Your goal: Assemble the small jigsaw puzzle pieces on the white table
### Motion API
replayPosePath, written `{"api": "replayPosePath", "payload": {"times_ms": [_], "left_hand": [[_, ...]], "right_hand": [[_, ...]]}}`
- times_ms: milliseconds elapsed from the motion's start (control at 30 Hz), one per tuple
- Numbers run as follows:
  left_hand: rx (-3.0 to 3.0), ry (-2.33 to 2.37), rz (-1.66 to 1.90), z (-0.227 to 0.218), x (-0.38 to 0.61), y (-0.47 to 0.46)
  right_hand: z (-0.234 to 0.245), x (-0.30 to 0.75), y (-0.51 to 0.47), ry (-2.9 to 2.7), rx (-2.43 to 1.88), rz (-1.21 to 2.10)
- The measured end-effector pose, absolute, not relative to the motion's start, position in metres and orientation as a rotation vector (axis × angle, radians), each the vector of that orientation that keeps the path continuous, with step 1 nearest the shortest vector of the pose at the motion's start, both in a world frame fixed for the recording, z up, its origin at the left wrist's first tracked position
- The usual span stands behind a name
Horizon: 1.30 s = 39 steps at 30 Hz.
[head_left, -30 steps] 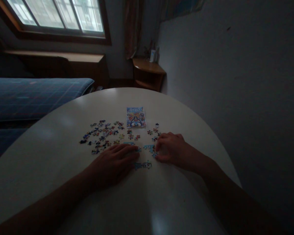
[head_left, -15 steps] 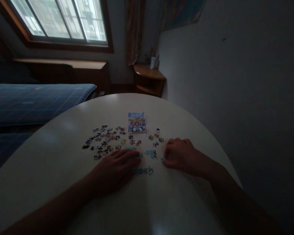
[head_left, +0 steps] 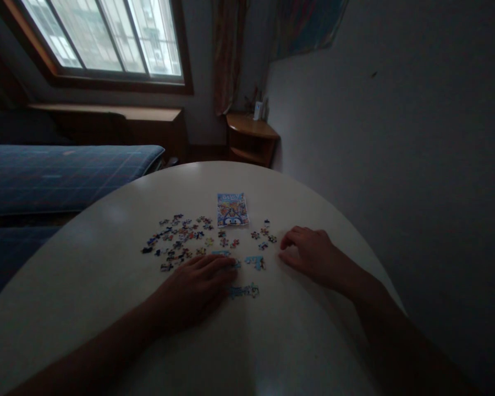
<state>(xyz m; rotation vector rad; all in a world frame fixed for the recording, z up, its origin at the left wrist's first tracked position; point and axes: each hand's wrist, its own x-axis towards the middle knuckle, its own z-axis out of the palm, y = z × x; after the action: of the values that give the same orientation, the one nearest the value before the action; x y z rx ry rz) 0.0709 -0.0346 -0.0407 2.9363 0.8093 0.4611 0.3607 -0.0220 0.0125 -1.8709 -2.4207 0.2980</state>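
One blue piece fewer at joined section than half-second ago: seemingly detached. At section's 3 o'clock, right hand, fingers parted, hold unclear; towards 8, left hand flat over pieces, grip hidden.

Small, multicoloured, interlocking jigsaw pieces lie scattered flat, below and left of the frame's centre. A light-blue, irregular puzzle section lies below centre; a bluish-green puzzle strip lies lower. Another light-blue puzzle section, left of the first, is partly hidden.
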Motion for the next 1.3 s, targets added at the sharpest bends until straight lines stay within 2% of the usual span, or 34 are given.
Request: {"api": "replayPosePath", "payload": {"times_ms": [200, 633, 900, 1300], "left_hand": [[2.955, 0.79, 0.481, -0.041, 0.071, -0.034], [2.98, 0.787, 0.513, -0.041, 0.07, -0.035], [2.954, 0.933, 0.642, -0.043, 0.051, -0.019], [2.949, 0.984, 0.556, -0.053, 0.046, -0.011]], "right_hand": [[0.006, 0.355, -0.025, -2.527, -1.441, 0.459], [-0.004, 0.344, -0.021, -2.558, -1.374, 0.509], [0.0, 0.373, -0.003, -2.351, -1.63, 0.297], [-0.008, 0.374, 0.004, -2.386, -1.706, 0.311]]}}
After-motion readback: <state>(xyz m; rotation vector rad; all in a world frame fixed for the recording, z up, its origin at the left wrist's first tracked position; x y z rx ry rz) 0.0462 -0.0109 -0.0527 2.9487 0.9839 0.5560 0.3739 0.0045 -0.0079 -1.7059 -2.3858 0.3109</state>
